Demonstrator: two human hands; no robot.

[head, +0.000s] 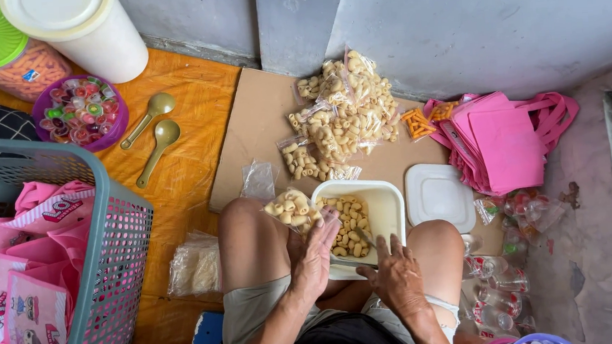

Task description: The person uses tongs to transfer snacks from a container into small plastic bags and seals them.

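I see the left hand (313,259) closed around a small clear bag of shell snacks (292,209), mouth held over the white tub (387,206) between the knees. The right hand (397,277), partly curled, rests on the tub's near rim. Filled bags (341,115) pile on cardboard (259,118) beyond, clear of the work.

Head camera looks steeply down, close over the person's lap.
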